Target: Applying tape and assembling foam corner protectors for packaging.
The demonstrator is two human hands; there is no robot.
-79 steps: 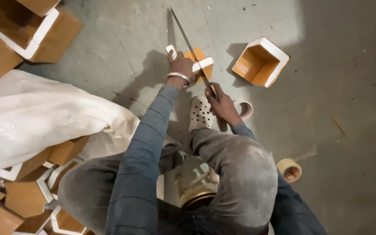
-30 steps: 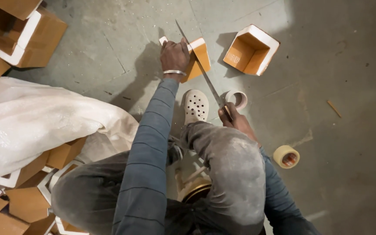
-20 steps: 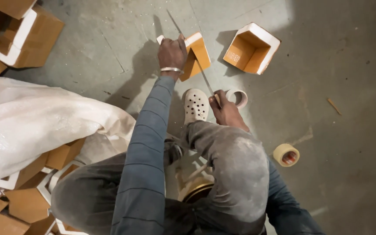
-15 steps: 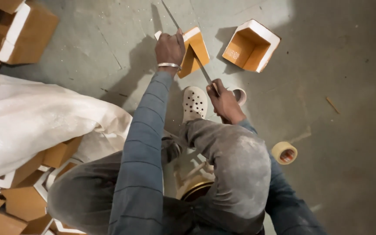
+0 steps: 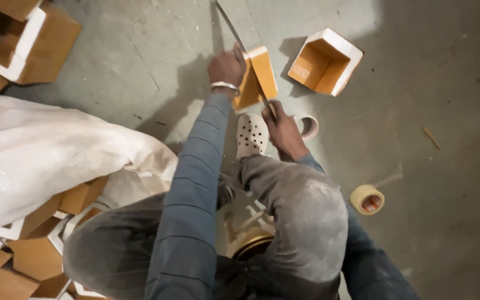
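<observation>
Left hand (image 5: 226, 66), wristband on, gripping the top of a tilted orange foam piece with white edge (image 5: 258, 78) on the concrete floor (image 5: 445, 111). Right hand (image 5: 282, 125) closed on the near end of a long thin blade (image 5: 234, 30), which runs past the piece toward 11 o'clock. White perforated clog (image 5: 251, 134) just below. Open orange box (image 5: 324, 61) at 1 o'clock; pale tape roll (image 5: 306, 125) beside right hand; yellow tape roll (image 5: 367, 199) at 4 o'clock. White sack (image 5: 45, 161) at 9 o'clock.
</observation>
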